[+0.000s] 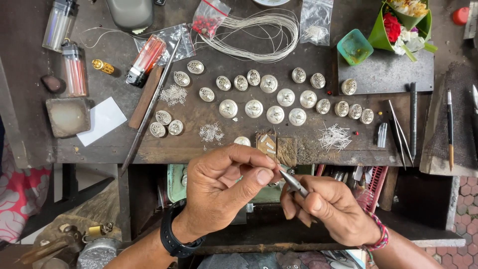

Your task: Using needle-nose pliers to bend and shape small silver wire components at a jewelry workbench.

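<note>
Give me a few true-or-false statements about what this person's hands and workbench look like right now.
1. The right hand holds slim metal tweezers. True.
2. The left hand wears a red woven bracelet. False: its wrist carries a black watch; the woven bracelet is on the right wrist.
3. Many round silver pieces lie spread on the bench. True.
4. The coil of pale wire lies in the left hand. False: it lies at the back of the bench.
5. The flower offering sits at the bench's far right. True.
</note>
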